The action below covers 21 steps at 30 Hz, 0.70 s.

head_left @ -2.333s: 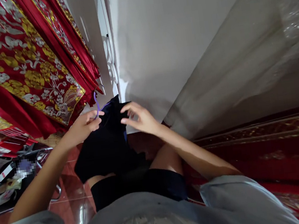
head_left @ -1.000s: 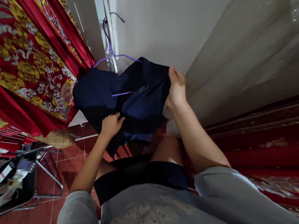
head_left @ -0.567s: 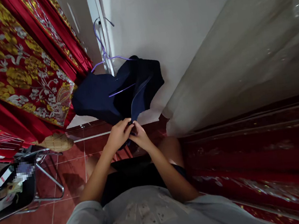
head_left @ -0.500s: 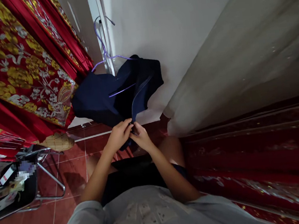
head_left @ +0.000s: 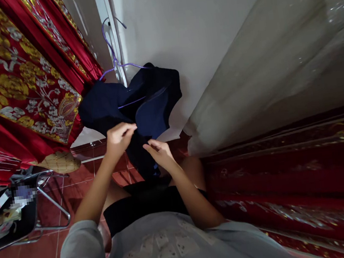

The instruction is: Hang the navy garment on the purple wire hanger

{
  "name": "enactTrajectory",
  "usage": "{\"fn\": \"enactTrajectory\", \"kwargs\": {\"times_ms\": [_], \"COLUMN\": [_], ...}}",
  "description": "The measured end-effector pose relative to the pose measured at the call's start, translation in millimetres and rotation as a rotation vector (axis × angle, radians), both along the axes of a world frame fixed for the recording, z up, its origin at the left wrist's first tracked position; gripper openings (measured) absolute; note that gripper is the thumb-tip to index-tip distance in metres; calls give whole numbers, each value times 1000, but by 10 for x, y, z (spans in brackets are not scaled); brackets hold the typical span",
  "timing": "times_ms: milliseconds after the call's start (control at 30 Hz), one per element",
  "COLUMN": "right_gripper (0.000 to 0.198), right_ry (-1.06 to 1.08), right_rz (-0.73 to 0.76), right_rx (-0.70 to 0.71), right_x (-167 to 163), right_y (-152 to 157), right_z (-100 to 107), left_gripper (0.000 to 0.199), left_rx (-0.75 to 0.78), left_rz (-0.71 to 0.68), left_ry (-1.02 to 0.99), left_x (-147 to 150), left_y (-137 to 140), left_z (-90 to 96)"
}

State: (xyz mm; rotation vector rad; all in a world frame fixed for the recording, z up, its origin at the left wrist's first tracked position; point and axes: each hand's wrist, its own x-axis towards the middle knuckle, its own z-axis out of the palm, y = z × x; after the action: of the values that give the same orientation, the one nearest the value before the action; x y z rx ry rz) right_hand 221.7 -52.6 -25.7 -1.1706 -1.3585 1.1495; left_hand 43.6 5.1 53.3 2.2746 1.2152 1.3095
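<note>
A navy garment (head_left: 154,116) hangs open at the front on a purple wire hanger (head_left: 115,62), its lower part dropping between the person's knees. My left hand (head_left: 118,137) is at the left side of the opening, thumb and fingers pinched together at the cloth's edge. Lower and to the right, my right hand (head_left: 161,151) has its thumb and fingertips closed at the bottom of the right front panel. The dark fabric hides just how much cloth lies between the fingers. Both hands are apart from each other.
The hanger's hook is by a white door edge (head_left: 113,35). Red brocade cloth (head_left: 28,79) hangs at left, above a black folding chair (head_left: 29,217) with small items on it. Plastic-covered pale fabric (head_left: 241,78) and dark red cloth (head_left: 274,171) stand at right.
My hands, together on the garment's front edge before, have separated. The left has moved up and left, the right slightly down. The garment's front now gapes wider and its lower part hangs down.
</note>
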Motion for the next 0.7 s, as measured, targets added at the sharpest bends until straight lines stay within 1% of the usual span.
{"fn": "enactTrajectory", "kwargs": {"times_ms": [100, 167, 233, 333, 433, 500, 567, 600, 667, 700], "right_gripper": [46, 46, 45, 47, 45, 38, 25, 25, 39, 42], "right_ry": [-9, -16, -51, -151, -270, -305, -257, -208, -119, -91], "right_rz": [-8, -1, 41, 178, 315, 381, 372, 325, 173, 105], "right_rx": [-13, -17, 16, 104, 169, 215, 291, 347, 481, 544], "right_x": [-42, -54, -44, 25, 163, 255, 301, 301, 259, 225], "right_y": [-4, 0, 29, 142, 312, 436, 570, 642, 800, 886], "right_z": [-98, -174, -234, -274, -233, -124, 86, 231, 584, 773], "left_gripper": [19, 18, 18, 20, 22, 23, 24, 26, 28, 28], "left_rx": [82, 145, 184, 208, 214, 221, 227, 229, 228, 228], "left_rz": [75, 89, 88, 88, 95, 89, 69, 58, 43, 41], "left_ry": [78, 97, 97, 60, 46, 75, 117, 139, 182, 201], "left_x": [-88, -133, -149, -139, -145, -165, -182, -184, -172, -160], "left_y": [344, 587, 779, 921, 902, 827, 731, 681, 593, 557], "left_z": [337, 559, 738, 880, 903, 904, 920, 934, 968, 983]}}
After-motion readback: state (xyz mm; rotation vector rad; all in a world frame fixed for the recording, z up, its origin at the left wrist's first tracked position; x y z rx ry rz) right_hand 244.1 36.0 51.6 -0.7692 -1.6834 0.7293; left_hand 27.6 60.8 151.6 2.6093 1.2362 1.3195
